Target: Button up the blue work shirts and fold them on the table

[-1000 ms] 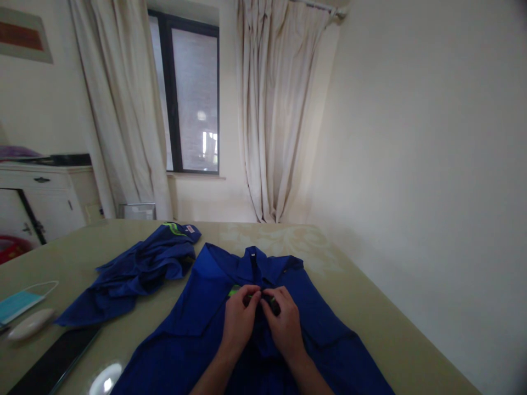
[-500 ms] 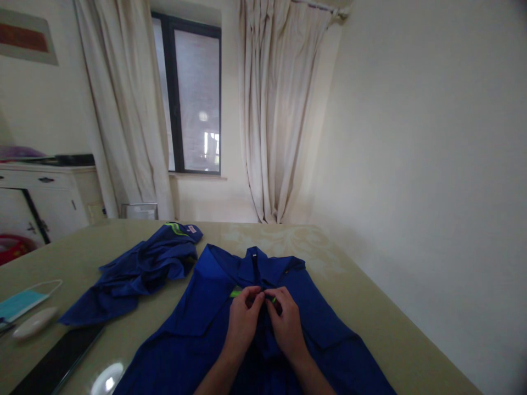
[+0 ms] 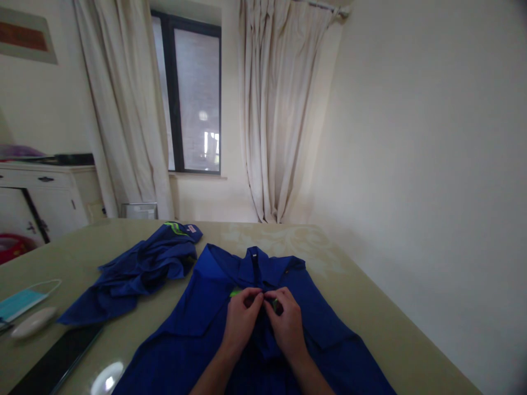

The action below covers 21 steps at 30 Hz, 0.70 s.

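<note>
A dark blue work jacket [image 3: 181,340] lies spread out in front of me, collar pointing away. Both hands meet at its front opening, just below the collar. Thumb and fingers of my left hand [image 3: 244,311] pinch the front edge of the cloth. Right beside it, my right hand [image 3: 286,315] pinches the jacket too, the fingertips nearly touching. Whatever small fastener may be between the fingertips is hidden. A bit of yellow-green strip shows by the left fingers.
Left of the jacket lies a crumpled blue garment [image 3: 144,269] with yellow-green stripes. Nearer the table's left side are a light blue face mask [image 3: 22,303], a pale oval object [image 3: 35,322] and a flat black object [image 3: 57,359]. A wall borders the table [image 3: 395,334] on the right.
Very little differs. Both hands stay pinched at the jacket's front, with slight shifts of the fingers and wrists. The garments lie as before.
</note>
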Each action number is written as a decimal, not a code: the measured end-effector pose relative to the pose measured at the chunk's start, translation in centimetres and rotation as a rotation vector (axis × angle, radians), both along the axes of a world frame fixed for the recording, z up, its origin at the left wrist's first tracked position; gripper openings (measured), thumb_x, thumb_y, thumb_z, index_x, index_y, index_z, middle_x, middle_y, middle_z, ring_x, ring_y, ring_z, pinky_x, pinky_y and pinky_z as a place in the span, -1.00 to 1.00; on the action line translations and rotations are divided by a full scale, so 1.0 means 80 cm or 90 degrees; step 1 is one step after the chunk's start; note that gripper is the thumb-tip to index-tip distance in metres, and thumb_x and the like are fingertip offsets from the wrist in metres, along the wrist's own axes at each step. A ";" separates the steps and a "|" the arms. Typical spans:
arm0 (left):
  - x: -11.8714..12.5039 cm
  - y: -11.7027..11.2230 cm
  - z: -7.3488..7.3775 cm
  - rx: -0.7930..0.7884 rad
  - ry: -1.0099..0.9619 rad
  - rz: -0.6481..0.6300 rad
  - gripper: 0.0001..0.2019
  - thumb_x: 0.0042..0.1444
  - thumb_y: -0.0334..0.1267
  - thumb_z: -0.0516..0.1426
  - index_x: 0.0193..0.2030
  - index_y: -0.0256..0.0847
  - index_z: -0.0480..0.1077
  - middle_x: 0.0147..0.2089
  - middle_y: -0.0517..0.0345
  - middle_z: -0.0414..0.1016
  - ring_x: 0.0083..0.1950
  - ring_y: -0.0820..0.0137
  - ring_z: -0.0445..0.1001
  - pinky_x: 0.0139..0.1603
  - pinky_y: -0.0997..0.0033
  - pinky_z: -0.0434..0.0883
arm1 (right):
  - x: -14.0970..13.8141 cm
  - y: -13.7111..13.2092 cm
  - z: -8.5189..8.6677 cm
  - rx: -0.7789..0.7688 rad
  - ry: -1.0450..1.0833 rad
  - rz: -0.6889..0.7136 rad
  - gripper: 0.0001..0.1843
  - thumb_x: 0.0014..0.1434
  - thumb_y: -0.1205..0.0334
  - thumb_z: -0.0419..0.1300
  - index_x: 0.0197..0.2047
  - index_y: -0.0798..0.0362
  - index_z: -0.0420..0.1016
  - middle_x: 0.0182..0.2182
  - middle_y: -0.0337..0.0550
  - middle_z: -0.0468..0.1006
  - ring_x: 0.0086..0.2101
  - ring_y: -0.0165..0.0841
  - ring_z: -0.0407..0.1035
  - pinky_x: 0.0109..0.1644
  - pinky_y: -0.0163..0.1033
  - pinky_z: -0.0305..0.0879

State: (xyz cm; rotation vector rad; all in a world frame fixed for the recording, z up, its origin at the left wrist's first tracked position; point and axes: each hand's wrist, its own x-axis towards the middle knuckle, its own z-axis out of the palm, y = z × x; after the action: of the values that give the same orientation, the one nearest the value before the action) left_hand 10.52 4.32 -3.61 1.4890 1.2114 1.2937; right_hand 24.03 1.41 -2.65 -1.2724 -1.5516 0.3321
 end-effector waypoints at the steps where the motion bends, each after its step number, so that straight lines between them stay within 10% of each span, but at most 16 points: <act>1: 0.000 0.001 0.000 -0.003 -0.008 -0.002 -0.69 0.13 -0.03 0.20 -0.19 -0.22 0.62 -0.25 0.07 0.69 -0.24 0.23 0.61 -0.18 0.31 0.49 | 0.000 0.000 0.000 -0.001 0.001 0.001 -0.91 0.22 0.24 0.25 -0.24 -0.02 0.62 -0.30 -0.14 0.56 -0.29 -0.25 0.47 -0.21 -0.24 0.39; 21: 0.000 -0.017 0.021 0.115 0.093 0.052 -0.76 0.22 -0.08 0.13 -0.22 -0.14 0.56 -0.22 0.09 0.57 -0.30 0.31 0.50 -0.25 0.35 0.42 | -0.001 -0.003 0.003 0.016 -0.010 0.029 -0.84 0.25 0.30 0.18 -0.24 -0.03 0.62 -0.30 -0.14 0.51 -0.31 -0.28 0.45 -0.22 -0.24 0.41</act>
State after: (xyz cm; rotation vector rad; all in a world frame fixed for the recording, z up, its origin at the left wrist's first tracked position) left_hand 10.54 2.99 -1.96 1.7030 1.2885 1.3993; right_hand 23.92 1.15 -2.41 -1.2250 -1.5948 0.3320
